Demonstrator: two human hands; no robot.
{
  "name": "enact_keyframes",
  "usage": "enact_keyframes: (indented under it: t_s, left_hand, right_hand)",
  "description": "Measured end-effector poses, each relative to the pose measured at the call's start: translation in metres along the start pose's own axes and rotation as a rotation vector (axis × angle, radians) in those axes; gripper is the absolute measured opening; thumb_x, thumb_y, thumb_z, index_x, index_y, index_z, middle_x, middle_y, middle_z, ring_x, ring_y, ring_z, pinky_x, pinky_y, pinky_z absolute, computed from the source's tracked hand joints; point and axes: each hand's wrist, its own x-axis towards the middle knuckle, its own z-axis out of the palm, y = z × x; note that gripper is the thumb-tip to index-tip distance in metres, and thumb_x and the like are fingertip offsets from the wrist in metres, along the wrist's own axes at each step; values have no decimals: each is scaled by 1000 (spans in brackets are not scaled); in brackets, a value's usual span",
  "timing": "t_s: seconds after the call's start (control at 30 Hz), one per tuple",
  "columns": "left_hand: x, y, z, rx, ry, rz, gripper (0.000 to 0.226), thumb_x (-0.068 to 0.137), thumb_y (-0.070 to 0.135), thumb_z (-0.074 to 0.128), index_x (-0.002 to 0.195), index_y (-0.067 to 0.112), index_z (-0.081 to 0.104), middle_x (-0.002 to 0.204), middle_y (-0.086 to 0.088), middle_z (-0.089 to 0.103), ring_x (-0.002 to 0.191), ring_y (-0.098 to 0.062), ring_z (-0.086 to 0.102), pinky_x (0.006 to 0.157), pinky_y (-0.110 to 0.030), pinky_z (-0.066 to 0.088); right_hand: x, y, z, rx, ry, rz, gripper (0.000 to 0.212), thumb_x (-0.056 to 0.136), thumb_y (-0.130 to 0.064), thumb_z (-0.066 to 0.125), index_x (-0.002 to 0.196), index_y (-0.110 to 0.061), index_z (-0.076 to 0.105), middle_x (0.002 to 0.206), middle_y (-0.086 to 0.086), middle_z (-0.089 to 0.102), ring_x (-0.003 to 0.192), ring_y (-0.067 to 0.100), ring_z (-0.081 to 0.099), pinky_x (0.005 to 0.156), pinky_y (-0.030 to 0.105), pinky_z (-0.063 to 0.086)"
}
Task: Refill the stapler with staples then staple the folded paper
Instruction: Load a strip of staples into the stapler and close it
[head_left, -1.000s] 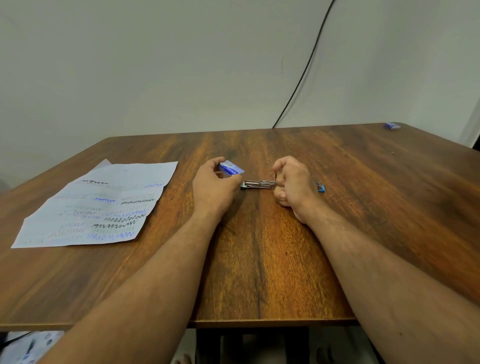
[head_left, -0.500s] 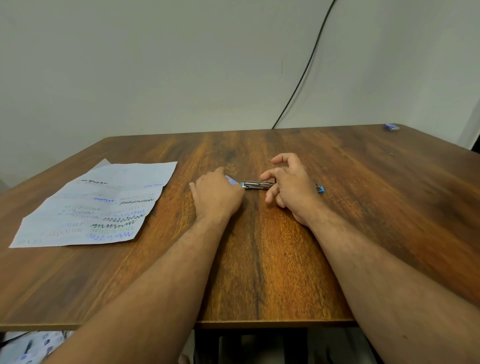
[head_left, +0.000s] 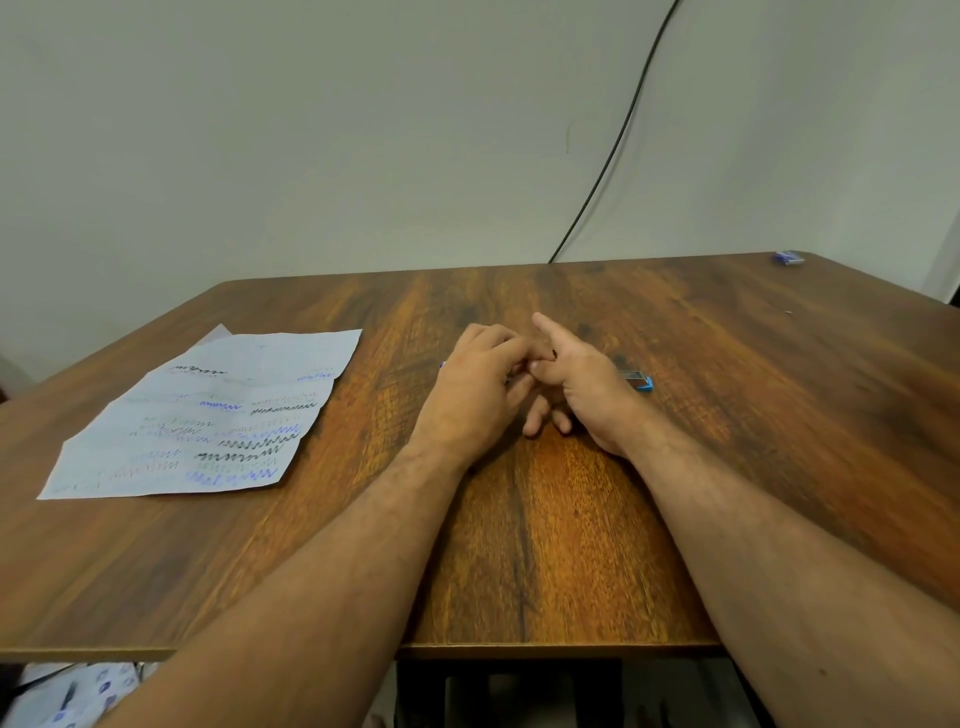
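Note:
The stapler (head_left: 635, 379) lies on the wooden table (head_left: 545, 545); only its metal rail and blue right end show past my right hand (head_left: 582, 384), the rest is hidden. My left hand (head_left: 478, 395) is curled beside it, with a sliver of the blue staple box (head_left: 442, 365) peeking out at its left edge. The fingertips of both hands meet above the stapler's middle. My right index finger points forward and the thumb presses toward my left fingers. The folded paper (head_left: 208, 415), creased and scribbled on, lies flat to the left, apart from both hands.
A small blue object (head_left: 789, 257) sits at the table's far right corner. A black cable (head_left: 613, 156) runs down the wall behind the table. The table's front edge (head_left: 519, 649) is close below my forearms.
My left hand lowered the blue staple box and slid right until it met my right hand. My right hand opened from a fist and now extends its index finger. The stapler stayed put.

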Motion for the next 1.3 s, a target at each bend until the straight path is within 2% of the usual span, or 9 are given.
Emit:
enact_keyframes:
  t_s: [0.07, 0.27, 0.33, 0.4, 0.5, 0.73, 0.9, 1.07, 1.3]
  left_hand:
    - [0, 2, -2, -9, -1, -21, 21, 94, 23, 65, 113, 25, 71, 104, 16, 59, 106, -5, 45, 91, -24, 41]
    - [0, 5, -6, -23, 70, -115, 17, 93, 21, 66, 108, 22, 74, 106, 4, 73, 99, -11, 65, 94, -35, 53]
    - [1, 5, -6, -71, 98, -180, 17, 93, 22, 67, 108, 22, 75, 104, 6, 75, 97, -7, 66, 95, -29, 53]
    - [2, 2, -7, -185, 138, -242, 16, 93, 20, 68, 106, 22, 77, 102, 8, 76, 92, 0, 65, 93, -14, 48]
    - [2, -3, -8, -286, 163, -268, 17, 92, 17, 68, 106, 21, 78, 100, 9, 77, 87, 9, 62, 85, 0, 40]
    - [4, -8, -6, -348, 68, -253, 26, 93, 12, 67, 113, 23, 77, 106, 8, 77, 103, -3, 69, 102, -31, 52]
    - [4, -12, -7, -512, 80, -315, 30, 91, 10, 69, 118, 22, 75, 104, 7, 78, 100, -2, 71, 100, -32, 55]
    - [4, -17, -3, -606, 83, -364, 47, 91, 4, 69, 134, 21, 62, 86, 2, 78, 84, -11, 75, 93, -41, 59]
    - [3, -15, -4, -609, 69, -372, 46, 89, 4, 70, 131, 22, 61, 87, 3, 79, 86, -10, 75, 91, -43, 60]
  right_hand:
    - [1, 1, 0, 8, 23, 1, 64, 103, -10, 48, 158, -27, 21, 105, 12, 72, 55, 25, 68, 33, 22, 39]
    - [1, 2, -4, 80, 124, 1, 56, 93, -17, 69, 141, -24, 40, 103, 17, 75, 60, 27, 71, 36, 23, 42]
    - [0, 1, -5, 101, 149, 2, 38, 96, -14, 65, 129, -21, 48, 100, 16, 75, 61, 27, 71, 37, 23, 43]
    - [-1, 1, -3, 92, 182, -22, 19, 97, -8, 59, 113, -17, 55, 94, 15, 75, 57, 26, 69, 36, 23, 43]
    - [-2, 3, 1, -7, 215, -112, 9, 95, -6, 64, 96, -14, 62, 91, 16, 74, 50, 23, 66, 36, 24, 44]
    - [-10, 1, 11, -404, 369, -330, 12, 93, -13, 69, 98, -24, 66, 89, -4, 70, 52, 13, 70, 42, 21, 49]
    - [-9, 3, 11, -395, 368, -351, 17, 93, -14, 69, 102, -28, 74, 86, -7, 74, 56, 8, 70, 44, 16, 49]
    - [-9, 2, 11, -373, 378, -297, 14, 92, -19, 71, 103, -22, 79, 56, -13, 68, 47, 8, 65, 43, 18, 48]
    - [-11, -4, 9, -359, 334, -221, 10, 93, -20, 71, 101, -21, 76, 64, -1, 70, 41, 2, 59, 41, 16, 45]
